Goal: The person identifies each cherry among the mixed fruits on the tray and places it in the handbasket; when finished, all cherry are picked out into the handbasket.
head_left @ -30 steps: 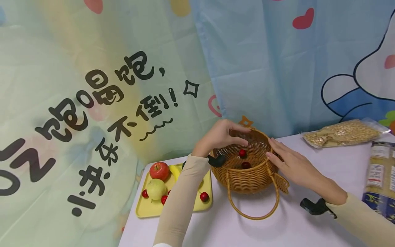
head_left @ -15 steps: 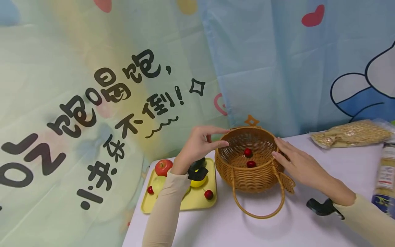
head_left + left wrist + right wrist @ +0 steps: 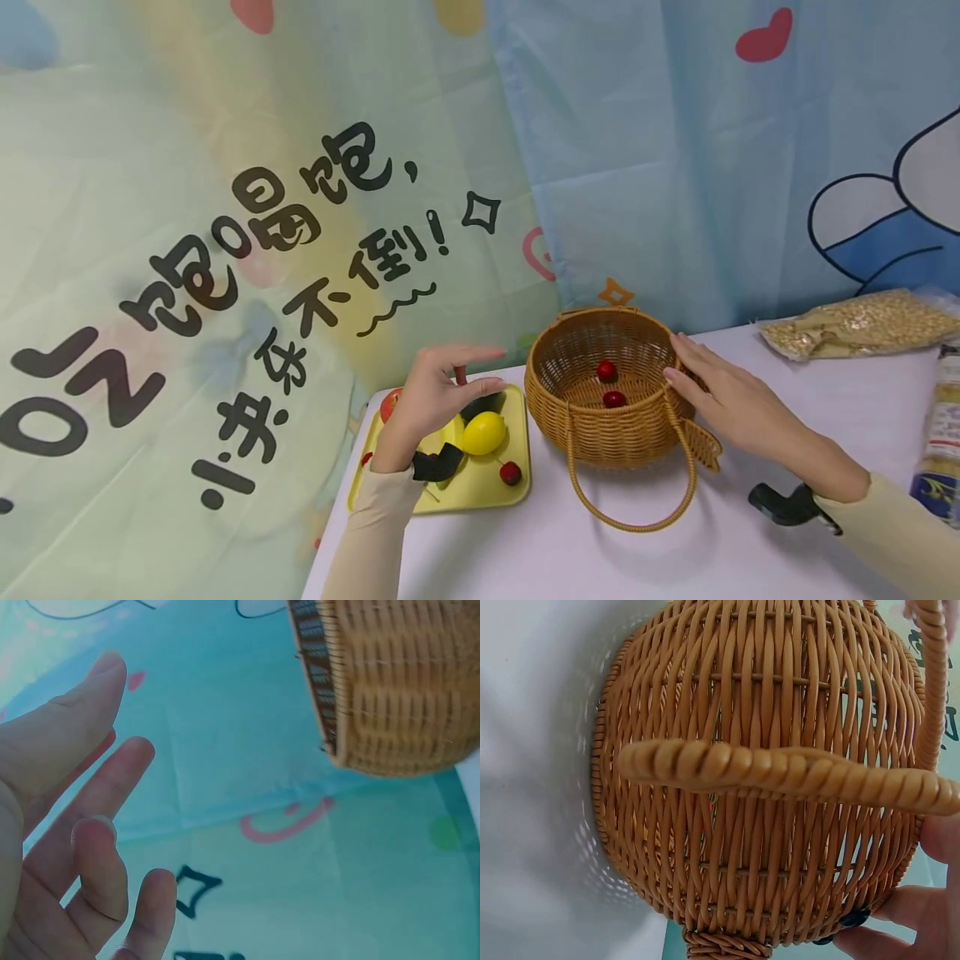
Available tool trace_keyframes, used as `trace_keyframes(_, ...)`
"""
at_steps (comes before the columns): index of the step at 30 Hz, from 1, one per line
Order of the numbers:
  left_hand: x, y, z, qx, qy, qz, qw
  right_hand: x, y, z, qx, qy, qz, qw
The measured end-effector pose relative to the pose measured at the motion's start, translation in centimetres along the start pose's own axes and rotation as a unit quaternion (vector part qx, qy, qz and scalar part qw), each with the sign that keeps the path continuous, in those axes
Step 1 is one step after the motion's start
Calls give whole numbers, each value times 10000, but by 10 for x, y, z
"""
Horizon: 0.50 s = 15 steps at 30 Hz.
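A brown wicker basket [image 3: 611, 437] stands on the table with its handle folded down toward the front. Inside it lie two red cherries, one farther back [image 3: 606, 371] and one nearer [image 3: 614, 399]. My right hand [image 3: 731, 404] rests against the basket's right rim, its fingers extended; fingertips [image 3: 904, 907] touch the rim in the right wrist view. Over the yellow tray [image 3: 480, 502], left of the basket, my left hand [image 3: 435, 396] holds nothing, thumb and fingers apart. Under and beside it are a lemon [image 3: 484, 433], a cherry [image 3: 510, 473] and a dark item [image 3: 483, 406], partly hidden.
A red apple [image 3: 389, 405] shows partly behind the left hand on the tray. At the back right lies a clear bag of pale grains [image 3: 862, 323]. A labelled package [image 3: 937, 442] stands at the right edge. A printed curtain [image 3: 637, 167] hangs behind the table.
My left hand has moved from over the basket leftward and down to the tray, nothing in it. My right hand stays at the basket's rim. The head view has shifted slightly.
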State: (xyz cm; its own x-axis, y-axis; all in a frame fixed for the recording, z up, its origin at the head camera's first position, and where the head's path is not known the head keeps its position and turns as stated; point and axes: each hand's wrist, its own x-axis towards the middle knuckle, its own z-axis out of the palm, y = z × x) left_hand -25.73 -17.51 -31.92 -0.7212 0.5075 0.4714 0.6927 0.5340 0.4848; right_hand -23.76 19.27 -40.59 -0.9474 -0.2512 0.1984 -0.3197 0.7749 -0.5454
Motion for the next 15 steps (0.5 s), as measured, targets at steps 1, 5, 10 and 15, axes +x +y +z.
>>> trace_keyframes(1,-5,-2,-1,18,11,-68,10000,1,0,0,12,10,2,10000)
trace_keyframes(5,-24,-8,-2,41,11,-452,9990,2,-2,0,23,17,-10,10000)
trace_keyframes(10,-43,-17,2,188,-8,-901,9958,1,-2,0,38,7,-15,10000)
trace_keyframes(15,-58,-30,10,141,-49,-1023,9946,1,-1,0,39,29,-20,10000)
